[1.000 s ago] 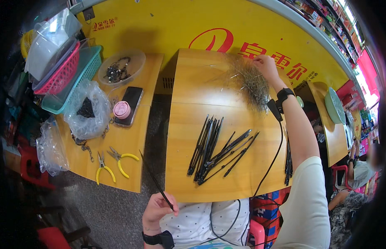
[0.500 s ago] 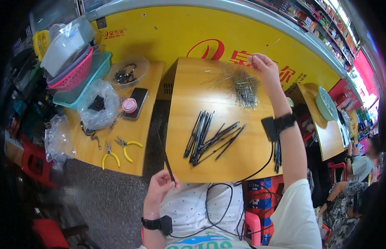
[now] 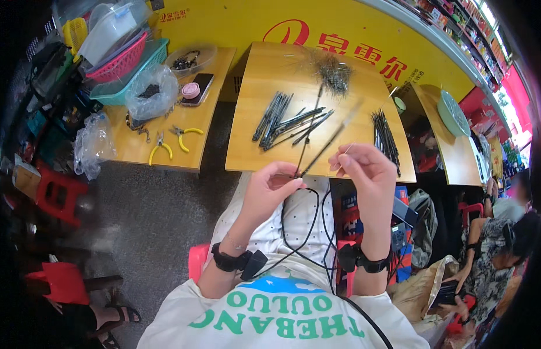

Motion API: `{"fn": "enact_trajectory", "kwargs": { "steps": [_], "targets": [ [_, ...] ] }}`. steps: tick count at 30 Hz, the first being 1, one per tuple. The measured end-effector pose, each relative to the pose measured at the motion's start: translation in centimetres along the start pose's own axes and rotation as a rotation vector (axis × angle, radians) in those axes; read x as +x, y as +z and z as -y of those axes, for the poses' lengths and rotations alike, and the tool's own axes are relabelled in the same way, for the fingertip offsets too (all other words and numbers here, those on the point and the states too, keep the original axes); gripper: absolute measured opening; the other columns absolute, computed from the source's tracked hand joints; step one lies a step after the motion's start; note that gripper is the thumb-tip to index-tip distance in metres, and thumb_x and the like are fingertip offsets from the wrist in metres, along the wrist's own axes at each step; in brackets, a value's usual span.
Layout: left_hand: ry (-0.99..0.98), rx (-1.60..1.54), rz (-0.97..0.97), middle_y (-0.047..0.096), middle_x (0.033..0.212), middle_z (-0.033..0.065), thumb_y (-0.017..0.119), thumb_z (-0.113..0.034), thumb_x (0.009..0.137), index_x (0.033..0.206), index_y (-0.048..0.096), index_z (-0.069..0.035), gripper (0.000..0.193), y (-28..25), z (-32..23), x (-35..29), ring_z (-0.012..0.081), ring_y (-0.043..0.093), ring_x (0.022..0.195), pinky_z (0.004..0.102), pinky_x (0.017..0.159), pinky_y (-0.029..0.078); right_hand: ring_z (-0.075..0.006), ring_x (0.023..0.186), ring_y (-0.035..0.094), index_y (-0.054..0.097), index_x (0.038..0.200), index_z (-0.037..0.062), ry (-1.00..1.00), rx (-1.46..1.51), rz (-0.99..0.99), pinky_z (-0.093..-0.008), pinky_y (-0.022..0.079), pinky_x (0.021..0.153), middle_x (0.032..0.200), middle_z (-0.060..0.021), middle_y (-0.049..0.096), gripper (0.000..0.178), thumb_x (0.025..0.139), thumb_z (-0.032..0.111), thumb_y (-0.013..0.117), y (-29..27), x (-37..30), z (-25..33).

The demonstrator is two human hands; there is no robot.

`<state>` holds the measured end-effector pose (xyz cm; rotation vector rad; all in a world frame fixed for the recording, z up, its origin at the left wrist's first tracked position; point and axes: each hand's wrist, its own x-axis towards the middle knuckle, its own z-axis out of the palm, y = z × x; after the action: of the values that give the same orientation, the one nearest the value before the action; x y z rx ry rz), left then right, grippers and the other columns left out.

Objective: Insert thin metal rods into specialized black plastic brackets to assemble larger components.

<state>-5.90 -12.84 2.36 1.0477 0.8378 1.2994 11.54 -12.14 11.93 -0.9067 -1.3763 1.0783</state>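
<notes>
My left hand [image 3: 271, 189] is closed at the table's near edge, pinching a thin black strand [image 3: 303, 152]. Two lengths of it fan out from the fingertips, and the right one is smeared by motion. Just to the right, my right hand [image 3: 368, 166] pinches a thin shiny wire [image 3: 348, 149] between thumb and forefinger, a short way from the left fingertips. Beyond the hands lie a bundle of black strands [image 3: 274, 116] and a looser group of them [image 3: 308, 123]. A tangled heap of fine metal wires [image 3: 334, 78] sits at the table's far side.
More black strands [image 3: 387, 139] lie along the table's right edge. On the left table are two yellow-handled pliers [image 3: 161, 149], a plastic bag [image 3: 152, 93], a phone [image 3: 201, 87] with a pink round container [image 3: 190, 91], and stacked baskets [image 3: 122, 61]. People sit at right.
My right hand has come down from the wire heap to near my left hand. The left hand has moved up and right with its strand. The view has shifted, showing more of my lap.
</notes>
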Motion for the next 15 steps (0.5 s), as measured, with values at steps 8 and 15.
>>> {"fn": "enact_trajectory", "kwargs": {
  "steps": [8, 15],
  "targets": [
    [0.067, 0.166, 0.061, 0.063, 0.095, 0.0093, 0.063, 0.005, 0.082, 0.1, 0.057, 0.005, 0.019, 3.3, -0.5, -2.2, 0.0173, 0.065, 0.09, 0.0267, 0.082, 0.052, -0.0132, 0.08, 0.063, 0.06, 0.095, -0.007, 0.028, -0.029, -0.179, -0.0235, 0.05, 0.071, 0.088, -0.0111, 0.066, 0.011, 0.085, -0.003, 0.059, -1.1, -3.9, -0.7],
    [0.025, 0.133, 0.106, 0.064, 0.095, 0.0105, 0.062, 0.006, 0.082, 0.099, 0.055, 0.004, 0.018, 3.8, 0.3, -2.0, 0.0175, 0.065, 0.091, 0.0277, 0.083, 0.052, -0.0115, 0.081, 0.062, 0.059, 0.093, -0.0076, -0.013, -0.372, -0.268, -0.0236, 0.052, 0.072, 0.086, -0.0107, 0.065, 0.012, 0.083, -0.002, 0.061, -1.5, -3.8, -1.0]
  ]
}}
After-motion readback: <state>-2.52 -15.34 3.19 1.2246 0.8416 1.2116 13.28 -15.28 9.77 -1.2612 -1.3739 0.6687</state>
